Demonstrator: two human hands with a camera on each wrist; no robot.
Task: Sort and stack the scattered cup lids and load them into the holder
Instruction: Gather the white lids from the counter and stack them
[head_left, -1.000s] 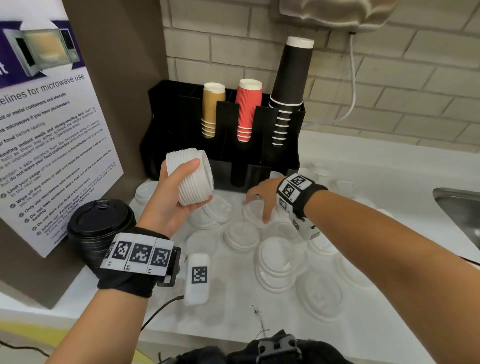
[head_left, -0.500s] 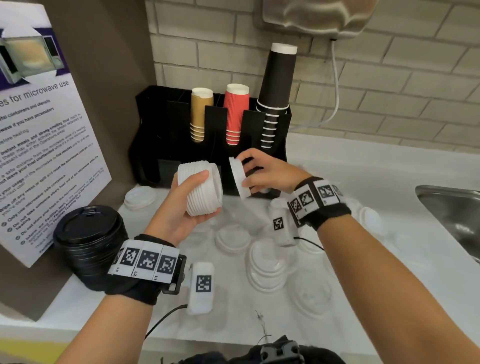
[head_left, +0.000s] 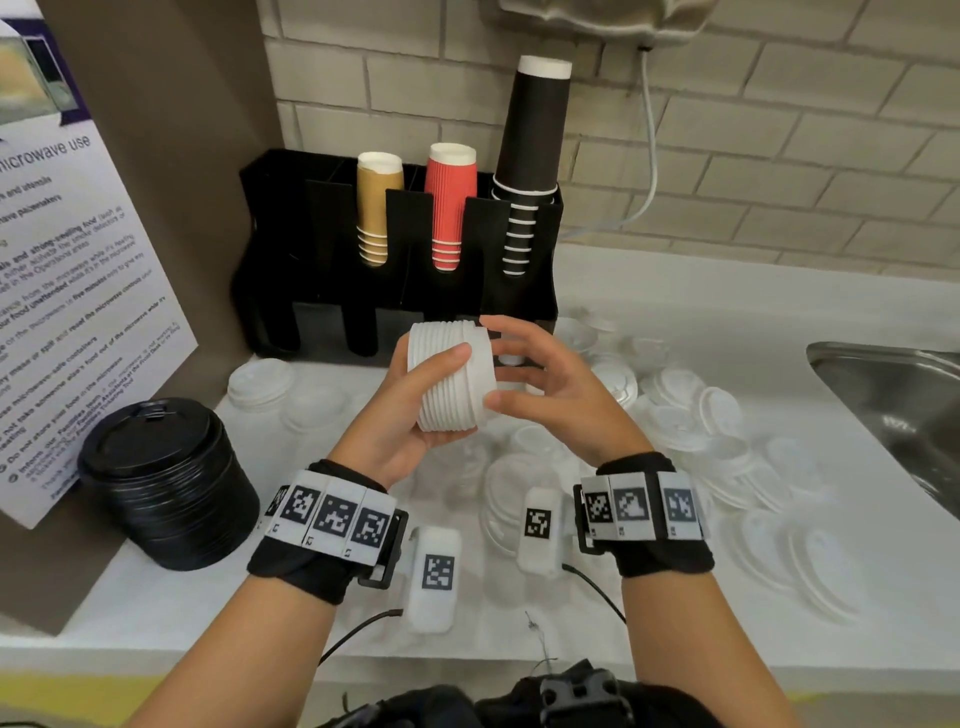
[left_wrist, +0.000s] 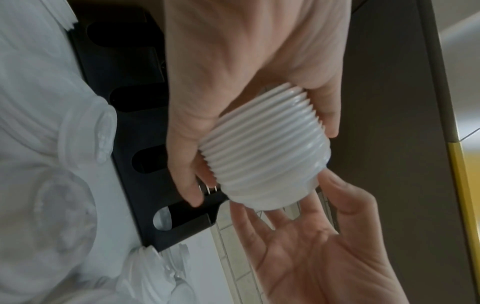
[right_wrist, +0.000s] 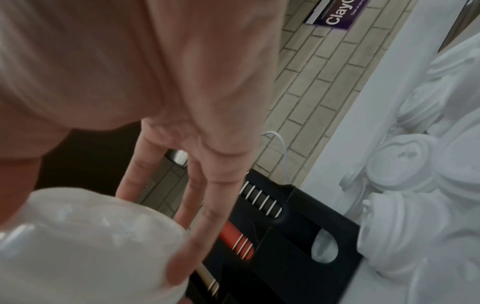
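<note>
Roughly midway, by the look of it. The left hand (head_left: 400, 410) has its grip wrapped round a ribbed stack of nested white plastic cup lids (head_left: 449, 376), held on its side above the white desk (head_left: 701, 312), thumb across the near face and fingers behind. The right hand (head_left: 550, 395) sits at the stack's right end with fingers spread and nearly straight, thumb and fingertips touching the outermost lid's rim; it looks to be seating or squaring that lid rather than clasping it.

Done so far, as I judge it: a squat stack of black plastic lids (head_left: 166, 483) stands gathered at the near left of the desk, and the white stack in hand is already many lids deep.

Left to do: plenty of loose white lids (head_left: 691, 410) lie scattered across the desk to the right and beneath the hands, some overlapping. The black slotted holder (head_left: 415, 286) at the far wall carries brown, red and black paper cups in its upper slots; its lower lid slots look mostly dark, though one shows something white. So neither stack appears loaded yet.
</note>
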